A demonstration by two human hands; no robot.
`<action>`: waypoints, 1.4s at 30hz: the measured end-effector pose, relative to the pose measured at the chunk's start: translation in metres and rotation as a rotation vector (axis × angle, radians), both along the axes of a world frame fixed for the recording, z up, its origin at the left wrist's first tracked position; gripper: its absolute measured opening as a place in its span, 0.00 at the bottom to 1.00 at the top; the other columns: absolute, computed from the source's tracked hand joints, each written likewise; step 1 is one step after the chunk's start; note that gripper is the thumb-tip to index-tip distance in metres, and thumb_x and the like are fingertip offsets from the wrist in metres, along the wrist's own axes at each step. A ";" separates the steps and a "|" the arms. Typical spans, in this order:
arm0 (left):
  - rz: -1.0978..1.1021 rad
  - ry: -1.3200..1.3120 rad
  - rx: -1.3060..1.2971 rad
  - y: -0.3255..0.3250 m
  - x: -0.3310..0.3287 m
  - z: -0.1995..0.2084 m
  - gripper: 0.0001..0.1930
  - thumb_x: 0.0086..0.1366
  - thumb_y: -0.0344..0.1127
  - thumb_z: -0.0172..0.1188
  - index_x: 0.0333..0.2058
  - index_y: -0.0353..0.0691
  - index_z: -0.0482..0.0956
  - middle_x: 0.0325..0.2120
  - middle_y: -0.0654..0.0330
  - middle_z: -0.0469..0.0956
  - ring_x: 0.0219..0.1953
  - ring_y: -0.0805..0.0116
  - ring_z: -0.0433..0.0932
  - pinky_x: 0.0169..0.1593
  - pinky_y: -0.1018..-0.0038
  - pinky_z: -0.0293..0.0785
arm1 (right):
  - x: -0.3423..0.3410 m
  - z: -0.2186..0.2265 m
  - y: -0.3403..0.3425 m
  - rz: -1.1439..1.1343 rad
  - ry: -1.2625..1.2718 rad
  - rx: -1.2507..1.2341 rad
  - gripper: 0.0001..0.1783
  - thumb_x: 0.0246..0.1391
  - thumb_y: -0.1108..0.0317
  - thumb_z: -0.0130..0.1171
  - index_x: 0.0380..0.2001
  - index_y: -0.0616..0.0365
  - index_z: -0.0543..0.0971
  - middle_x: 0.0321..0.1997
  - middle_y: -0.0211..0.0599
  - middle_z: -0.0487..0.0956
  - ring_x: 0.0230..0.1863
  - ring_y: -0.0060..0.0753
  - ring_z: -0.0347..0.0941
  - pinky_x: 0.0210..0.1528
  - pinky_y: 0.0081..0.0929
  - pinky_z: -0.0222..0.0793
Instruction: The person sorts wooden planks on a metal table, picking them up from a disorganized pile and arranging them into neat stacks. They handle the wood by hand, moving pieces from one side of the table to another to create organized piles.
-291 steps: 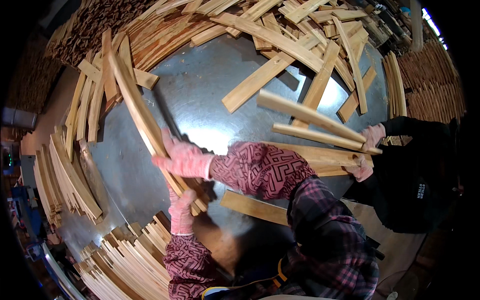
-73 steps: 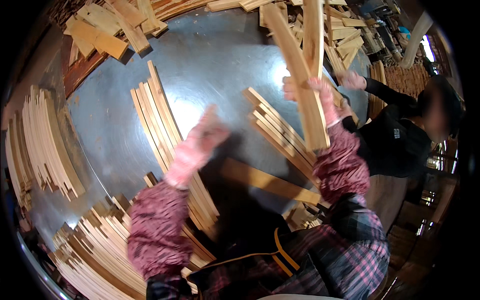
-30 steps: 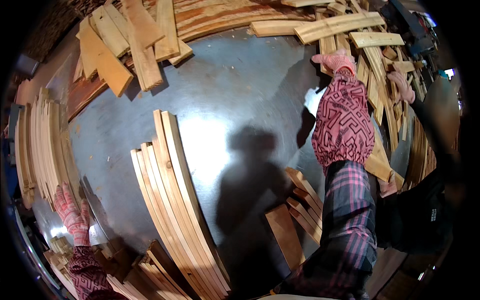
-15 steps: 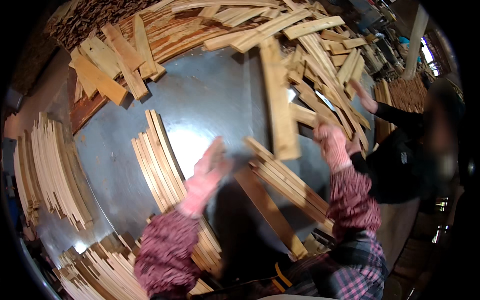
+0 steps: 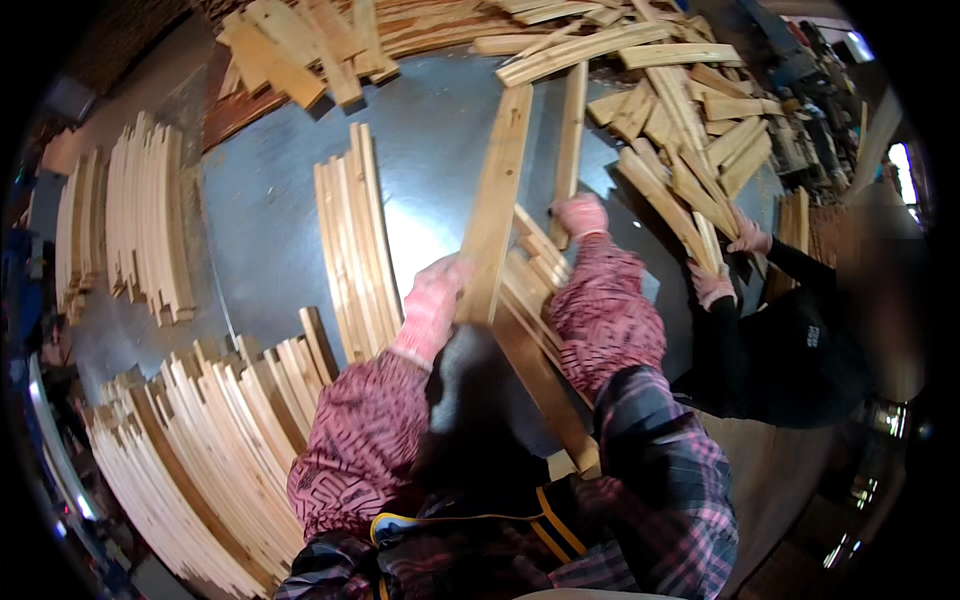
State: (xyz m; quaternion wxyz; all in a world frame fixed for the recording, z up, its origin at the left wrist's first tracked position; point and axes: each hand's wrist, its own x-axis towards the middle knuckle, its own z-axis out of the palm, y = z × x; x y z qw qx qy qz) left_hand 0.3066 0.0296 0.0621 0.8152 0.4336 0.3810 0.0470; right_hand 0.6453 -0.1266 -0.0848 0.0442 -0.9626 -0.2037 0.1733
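My left hand (image 5: 432, 305), in a pink glove, is closed on the near end of a wide wooden plank (image 5: 500, 190) that slants away across the metal table. My gloved right hand (image 5: 583, 216) is wrapped round the near part of a narrow wooden slat (image 5: 571, 130). Between my forearms, a few light slats (image 5: 535, 290) lie partly hidden by the plank and my right arm. A darker brown board (image 5: 545, 385) lies beside them, pointing toward my body. Left of my left hand, a row of several slats (image 5: 350, 250) lies side by side.
At right, a co-worker's gloved hands (image 5: 712, 285) hold short boards by a jumbled wood pile (image 5: 690, 110). Stacked slats (image 5: 200, 460) fill the lower left, with more bundles (image 5: 145, 220) at far left. Loose boards (image 5: 300, 45) lie at the far edge of the metal table (image 5: 265, 150).
My left hand has taken hold of the wide plank, which has shifted left and tilted. My right hand has moved left and grips the narrow slat. The view has shifted.
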 end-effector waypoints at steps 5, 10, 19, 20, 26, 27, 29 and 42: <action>0.341 0.202 0.684 0.012 -0.182 -0.025 0.28 0.67 0.34 0.63 0.64 0.32 0.68 0.46 0.51 0.83 0.44 0.66 0.83 0.46 0.73 0.81 | -0.086 0.143 0.004 -0.393 1.139 1.141 0.22 0.55 0.64 0.62 0.52 0.63 0.80 0.44 0.39 0.83 0.44 0.38 0.81 0.49 0.34 0.78; -0.009 1.069 1.323 0.006 -0.242 -0.065 0.29 0.69 0.49 0.58 0.64 0.45 0.67 0.22 0.54 0.81 0.23 0.54 0.83 0.24 0.63 0.80 | -0.226 0.108 -0.027 -0.244 0.818 0.923 0.21 0.56 0.66 0.65 0.50 0.66 0.79 0.43 0.44 0.83 0.43 0.36 0.82 0.48 0.30 0.77; -0.155 0.780 0.743 0.029 -0.162 -0.035 0.60 0.56 0.64 0.68 0.74 0.41 0.41 0.72 0.38 0.49 0.75 0.43 0.47 0.75 0.57 0.49 | -0.379 0.000 0.033 0.109 0.740 0.302 0.26 0.57 0.48 0.62 0.53 0.52 0.79 0.47 0.46 0.84 0.51 0.48 0.81 0.57 0.41 0.71; -0.228 0.938 0.784 0.029 -0.131 -0.022 0.63 0.52 0.65 0.70 0.74 0.43 0.40 0.73 0.36 0.44 0.75 0.38 0.43 0.74 0.49 0.47 | -0.369 -0.009 0.030 0.106 0.828 0.373 0.27 0.56 0.48 0.63 0.53 0.51 0.80 0.47 0.45 0.84 0.50 0.46 0.81 0.56 0.40 0.71; -0.237 1.232 0.891 0.025 -0.085 -0.025 0.61 0.48 0.54 0.72 0.75 0.55 0.41 0.73 0.38 0.40 0.73 0.38 0.49 0.70 0.40 0.48 | -0.332 0.030 0.009 0.038 1.010 0.500 0.39 0.49 0.56 0.71 0.61 0.65 0.72 0.51 0.45 0.82 0.50 0.38 0.78 0.55 0.32 0.71; -0.203 1.218 0.903 0.027 -0.086 -0.030 0.61 0.47 0.53 0.72 0.75 0.54 0.42 0.73 0.37 0.41 0.72 0.38 0.50 0.69 0.40 0.48 | -0.326 0.022 0.001 0.061 0.909 0.529 0.39 0.49 0.57 0.71 0.61 0.66 0.72 0.51 0.46 0.82 0.49 0.37 0.79 0.53 0.32 0.72; -0.154 1.228 0.923 0.027 -0.102 -0.029 0.61 0.47 0.51 0.72 0.75 0.53 0.43 0.72 0.37 0.43 0.72 0.38 0.52 0.69 0.40 0.49 | -0.333 -0.003 -0.021 0.094 0.746 0.584 0.39 0.48 0.60 0.71 0.62 0.67 0.71 0.50 0.47 0.82 0.46 0.37 0.79 0.51 0.31 0.73; 0.471 0.126 -0.195 -0.182 -0.276 -0.113 0.27 0.67 0.51 0.62 0.58 0.40 0.75 0.50 0.51 0.81 0.50 0.59 0.81 0.52 0.62 0.79 | -0.404 0.077 -0.188 0.338 0.683 0.556 0.38 0.53 0.63 0.62 0.66 0.66 0.66 0.49 0.43 0.80 0.49 0.33 0.75 0.55 0.25 0.70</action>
